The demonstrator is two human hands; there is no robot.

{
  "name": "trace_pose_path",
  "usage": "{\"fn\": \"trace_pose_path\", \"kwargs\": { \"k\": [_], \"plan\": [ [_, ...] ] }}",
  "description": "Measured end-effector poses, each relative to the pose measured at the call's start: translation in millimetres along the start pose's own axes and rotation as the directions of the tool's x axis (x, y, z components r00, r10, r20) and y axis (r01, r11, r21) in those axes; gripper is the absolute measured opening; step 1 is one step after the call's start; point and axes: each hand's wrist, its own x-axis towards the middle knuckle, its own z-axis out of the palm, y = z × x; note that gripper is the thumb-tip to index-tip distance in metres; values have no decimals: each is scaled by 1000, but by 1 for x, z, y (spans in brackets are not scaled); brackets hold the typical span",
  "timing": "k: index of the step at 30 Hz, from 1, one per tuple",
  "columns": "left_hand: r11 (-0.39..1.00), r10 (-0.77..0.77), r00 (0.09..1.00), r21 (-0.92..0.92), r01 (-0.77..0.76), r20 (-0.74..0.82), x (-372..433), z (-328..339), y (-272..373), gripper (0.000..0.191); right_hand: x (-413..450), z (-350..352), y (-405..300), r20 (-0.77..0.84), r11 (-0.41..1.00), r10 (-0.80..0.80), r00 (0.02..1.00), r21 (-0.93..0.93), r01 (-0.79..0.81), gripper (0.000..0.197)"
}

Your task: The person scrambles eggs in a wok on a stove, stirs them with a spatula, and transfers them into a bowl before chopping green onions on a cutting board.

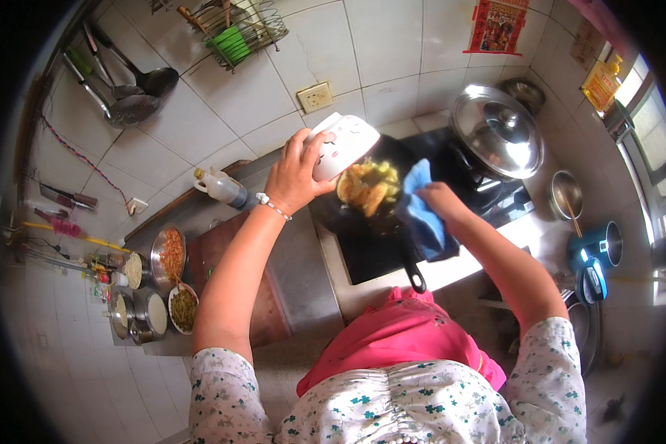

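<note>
My left hand (295, 177) grips a white bowl (344, 143) with a small printed pattern, tipped on its side above a dark wok (330, 208). Golden-yellow pieces of food (371, 188) show just under the bowl's rim, blurred. How much of the food lies in the wok and how much is in the air, I cannot tell. To the right of the food, my right hand (441, 202) clutches a crumpled blue cloth (422, 222), which hangs down blurred. The wok's black handle (416, 276) points toward my pink apron (405, 338).
A large lidded steel pot (497, 133) stands at the back right of the black cooktop (361, 261). Left are a bottle of dark liquid (222, 187), a reddish cutting board (255, 299), a basin of chopped red food (169, 252) and several bowls. A blue pot (605, 244) stands far right.
</note>
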Motion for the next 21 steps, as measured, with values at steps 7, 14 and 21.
{"fn": "trace_pose_path", "kwargs": {
  "k": [7,14,21],
  "plan": [
    [1000,-4,998,-12,4,66,9,5,8,75,18,41,21,-28,997,16,999,-78,-18,25],
    [995,88,996,45,-89,10,10,5,4,80,-34,-17,12,46,984,25,999,-175,-16,23],
    [993,114,993,41,-113,-34,24,2,10,80,-33,-58,0,-52,966,-58,997,-255,43,22]
  ]
}}
